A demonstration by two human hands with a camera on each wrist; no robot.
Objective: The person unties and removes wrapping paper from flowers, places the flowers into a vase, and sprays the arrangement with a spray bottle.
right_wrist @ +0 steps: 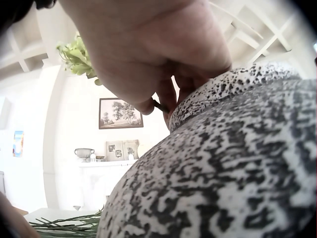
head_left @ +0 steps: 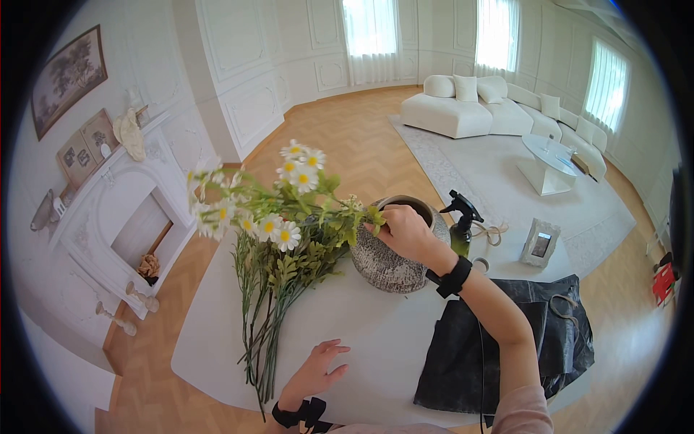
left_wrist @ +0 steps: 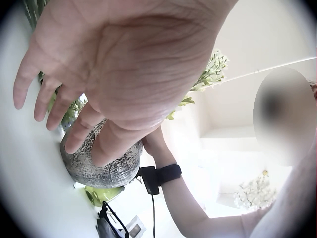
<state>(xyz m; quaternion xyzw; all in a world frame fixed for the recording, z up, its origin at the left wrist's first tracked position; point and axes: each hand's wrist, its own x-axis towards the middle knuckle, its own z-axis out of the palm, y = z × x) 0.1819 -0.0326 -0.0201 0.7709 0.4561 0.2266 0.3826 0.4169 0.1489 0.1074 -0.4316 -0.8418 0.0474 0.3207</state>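
Observation:
A round vase with a rough grey and white surface (head_left: 390, 267) stands on the white table. At its mouth, my right hand (head_left: 408, 233) pinches a green stem; in the right wrist view the stem (right_wrist: 159, 105) shows between thumb and fingers beside the rim. White daisies with yellow centres (head_left: 300, 170) lean left of the vase. Below them a bunch of green stems (head_left: 271, 318) lies on the table. My left hand (head_left: 316, 372) is held right of these stems, fingers extended, holding nothing; the left wrist view shows its palm (left_wrist: 133, 64).
Right of the vase stand a spray bottle (head_left: 461, 231) and a picture frame (head_left: 540, 244), with some twine (head_left: 491, 231) nearby. Dark folded fabric (head_left: 499, 340) covers the table's right front. Beyond are a white sofa (head_left: 463, 116), a low table (head_left: 549, 155) and a fireplace (head_left: 108, 217).

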